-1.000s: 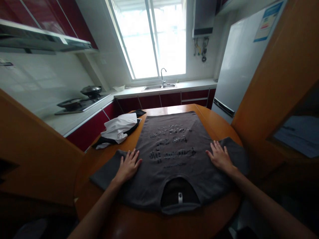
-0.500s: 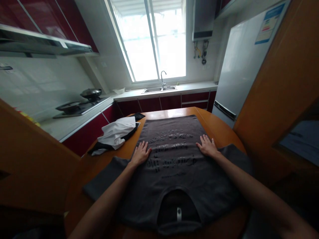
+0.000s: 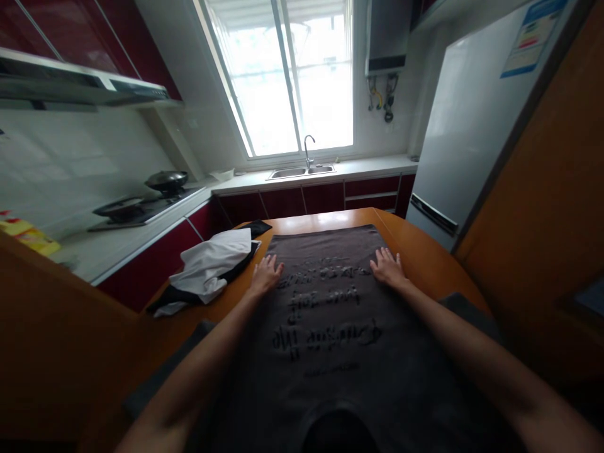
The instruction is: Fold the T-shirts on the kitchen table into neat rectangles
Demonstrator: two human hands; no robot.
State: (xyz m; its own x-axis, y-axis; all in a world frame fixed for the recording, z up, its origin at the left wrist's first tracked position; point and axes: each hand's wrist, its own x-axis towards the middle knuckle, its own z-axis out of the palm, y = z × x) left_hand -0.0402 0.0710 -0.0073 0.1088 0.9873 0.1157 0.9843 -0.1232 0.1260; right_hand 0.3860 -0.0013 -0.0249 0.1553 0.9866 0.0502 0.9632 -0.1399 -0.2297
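Observation:
A dark grey T-shirt (image 3: 325,314) with black lettering lies spread over the wooden table (image 3: 425,251), its collar toward me at the bottom of the view and its hem at the far side. My left hand (image 3: 267,274) rests palm down near the shirt's left edge, fingers a little apart. On the opposite edge my right hand (image 3: 387,267) lies flat with spread fingers. Both hands touch the fabric and hold nothing. A heap of white and black clothing (image 3: 212,261) sits on the table to the left.
Beyond the table runs a white counter (image 3: 377,166) with a sink (image 3: 289,172). Pans stand on the stove (image 3: 151,206) at the left. A fridge (image 3: 476,119) rises at the right, and a yellow packet (image 3: 31,236) lies on the left counter.
Both hands have slid toward the shirt's far hem. The view has moved forward, so the collar is now partly cut off at the bottom edge.

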